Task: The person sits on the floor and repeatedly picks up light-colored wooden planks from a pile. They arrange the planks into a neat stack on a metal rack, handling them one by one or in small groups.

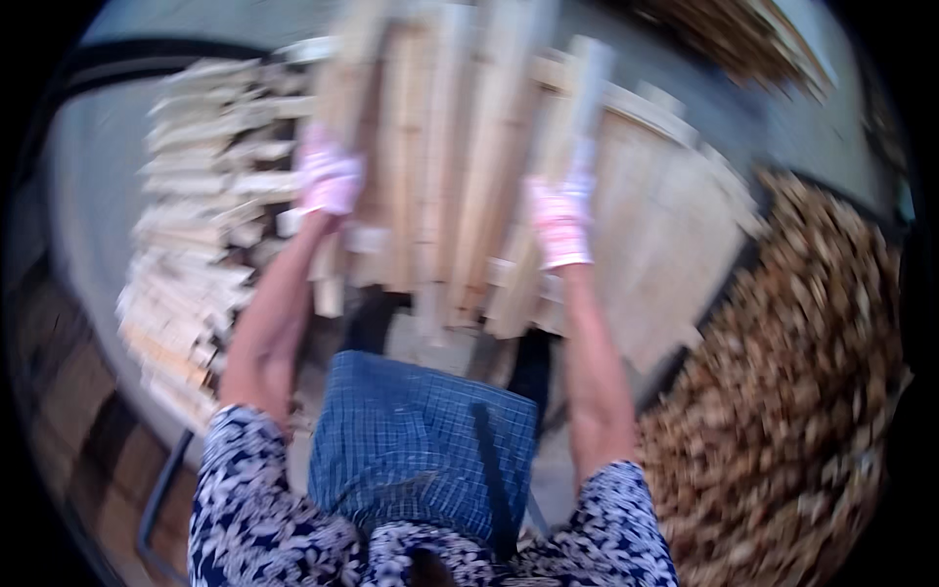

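Observation:
Several long pale wooden boards (401, 147) lie side by side in front of me, blurred by motion. My left hand (330, 178), in a pink and white glove, grips the outer left board (350, 73) near its lower part. On the opposite side, my right hand (560, 217) in a matching glove closes around a narrow wooden strip (590, 83) that points away from me. Both arms are stretched forward with the boards between them. The undersides of the boards and parts of my fingers are hidden or smeared.
Stacked wooden pieces (191, 225) form a tall pile on the left. Wide, flat boards (660, 230) lie right of my right hand. A big heap of small brown wood pieces (782, 411) fills the right side. More thin wood (734, 34) lies at the far right.

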### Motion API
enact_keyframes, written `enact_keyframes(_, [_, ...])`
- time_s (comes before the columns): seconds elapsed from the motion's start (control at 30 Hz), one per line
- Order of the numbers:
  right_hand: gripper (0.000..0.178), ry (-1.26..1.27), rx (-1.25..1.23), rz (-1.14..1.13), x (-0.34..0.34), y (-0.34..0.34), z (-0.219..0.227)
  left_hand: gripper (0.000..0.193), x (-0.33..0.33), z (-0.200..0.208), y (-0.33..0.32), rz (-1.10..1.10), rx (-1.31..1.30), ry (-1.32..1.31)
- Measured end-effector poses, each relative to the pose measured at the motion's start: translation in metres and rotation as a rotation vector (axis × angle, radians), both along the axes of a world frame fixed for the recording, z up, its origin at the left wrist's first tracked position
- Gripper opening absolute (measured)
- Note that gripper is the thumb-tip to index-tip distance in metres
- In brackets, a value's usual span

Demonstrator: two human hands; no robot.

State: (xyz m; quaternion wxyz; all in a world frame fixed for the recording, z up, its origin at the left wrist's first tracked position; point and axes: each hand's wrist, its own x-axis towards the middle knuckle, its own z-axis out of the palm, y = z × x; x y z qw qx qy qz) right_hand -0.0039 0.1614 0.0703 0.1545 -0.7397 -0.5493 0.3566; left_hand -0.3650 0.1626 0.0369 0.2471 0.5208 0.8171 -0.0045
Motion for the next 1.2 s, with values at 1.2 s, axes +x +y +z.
enact_keyframes(1.2, [0.09,-0.008,-0.263,-0.266,0.49,-0.086,-0.055,0.082,0.708,-0.018,-0.176,-0.042,0.048,-0.46])
